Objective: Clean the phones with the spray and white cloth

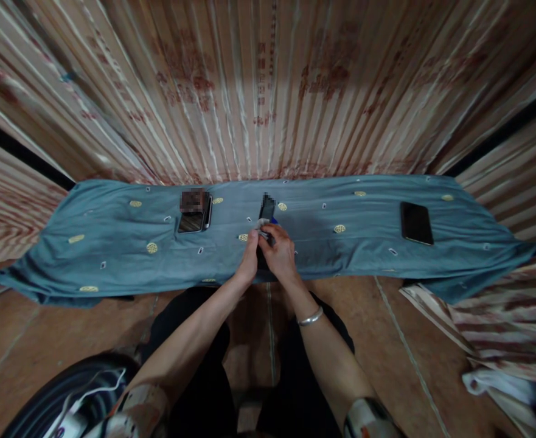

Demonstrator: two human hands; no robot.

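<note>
My left hand and my right hand meet over the middle of the cloth-covered surface. Their fingers are closed together around a small crumpled greyish-white piece, partly hidden by the fingertips. Beneath them lies a dark, narrow flat object. Its far end shows beyond my fingers and is blurred, so its kind is unclear. A bit of blue shows beside my right fingers.
Teal patterned cloth covers the long narrow surface. A dark tablet-like device lies right; a phone-like device lies left, with a blurred brown item over it. Striped curtains hang behind. A white cable lies lower left.
</note>
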